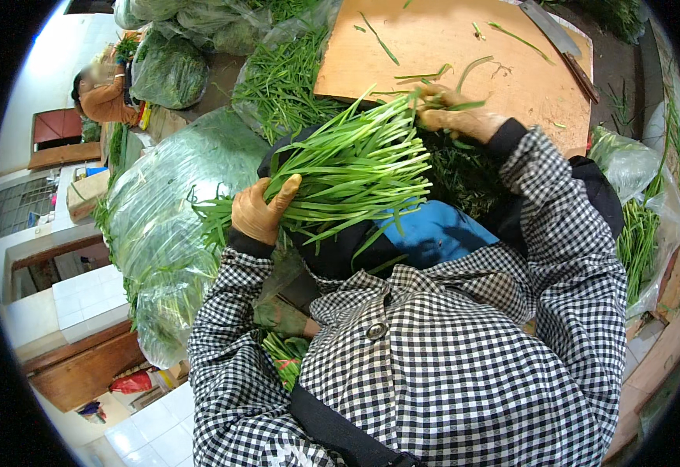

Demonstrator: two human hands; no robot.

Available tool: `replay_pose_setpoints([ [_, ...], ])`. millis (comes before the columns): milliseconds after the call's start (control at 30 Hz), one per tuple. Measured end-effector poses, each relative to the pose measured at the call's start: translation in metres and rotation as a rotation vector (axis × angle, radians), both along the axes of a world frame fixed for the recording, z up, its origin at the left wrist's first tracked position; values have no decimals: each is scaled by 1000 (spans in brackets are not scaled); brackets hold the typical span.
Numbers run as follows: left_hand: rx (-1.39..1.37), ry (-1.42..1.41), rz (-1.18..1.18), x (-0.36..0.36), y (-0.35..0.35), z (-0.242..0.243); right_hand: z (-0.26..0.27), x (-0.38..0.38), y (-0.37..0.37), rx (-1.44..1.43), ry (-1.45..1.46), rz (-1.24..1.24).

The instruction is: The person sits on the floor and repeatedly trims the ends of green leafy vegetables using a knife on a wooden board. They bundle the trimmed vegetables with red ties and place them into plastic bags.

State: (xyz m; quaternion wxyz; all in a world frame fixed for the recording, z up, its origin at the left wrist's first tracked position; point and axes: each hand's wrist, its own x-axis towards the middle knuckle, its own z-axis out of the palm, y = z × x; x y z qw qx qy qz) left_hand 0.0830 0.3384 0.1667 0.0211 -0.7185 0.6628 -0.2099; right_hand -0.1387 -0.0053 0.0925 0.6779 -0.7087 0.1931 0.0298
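My left hand (262, 211), in a thin glove, grips a thick bunch of garlic chives (357, 175) around its leafy part. The bunch lies sideways above my lap, its pale stem ends pointing right and loose leaf tips hanging past my wrist. At the upper stem ends is my right hand (456, 114), slightly blurred, with a few limp leaves (467, 106) pinched in its fingers. Just beyond it lies a wooden board (433, 41) with scattered leaf scraps. A cleaver (556, 38) with a wooden handle rests along the board's right side.
Large clear plastic bags of greens (170, 192) stand at my left. More loose chives (287, 82) fill an opened bag beside the board. On my right, another bag holds chives (637, 245). A person in an orange top (109, 99) works at the far left.
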Motion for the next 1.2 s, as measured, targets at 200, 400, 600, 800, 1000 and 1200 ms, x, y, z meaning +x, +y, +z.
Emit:
replay_pose_setpoints([
  [200, 284, 295, 146, -12, -17, 32, -6, 43, 41, 208, -124, -64],
  [400, 327, 1226, 189, -7, -47, 49, -59, 41, 19, 1043, -126, -571],
  [600, 615, 1059, 4, 45, -38, 60, -35, -19, -66, 72, 192, -975],
  [800, 772, 1500, 319, 50, -45, 68, 40, -2, -32, -186, -544, -28],
  [1000, 939, 1978, 552, 23, -46, 51, 28, 59, 25, -287, -491, -111],
  [1200, 1004, 2204, 558, 11, -12, 31, -28, 44, 6, -657, -26, -251],
])
